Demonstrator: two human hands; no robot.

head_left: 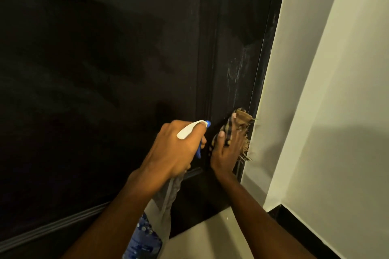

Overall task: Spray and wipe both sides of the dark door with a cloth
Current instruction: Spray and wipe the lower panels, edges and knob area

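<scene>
The dark door (pixel 105 69) fills the left and middle of the head view, with pale streaks near its right edge. My left hand (pixel 176 149) grips a spray bottle (pixel 166 202) by its white and blue trigger head, nozzle pointing at the door. Its clear body with a blue label hangs below my wrist. My right hand (pixel 226 149) presses a brown checked cloth (pixel 237 124) with a frayed edge flat against the door, low down by the door's right edge. The two hands are close together.
A pale wall (pixel 326 90) stands right of the door's edge. A black skirting board (pixel 294 229) runs along the wall's foot. Light floor (pixel 210 242) shows below the door. A raised moulding (pixel 52 227) crosses the door's lower left.
</scene>
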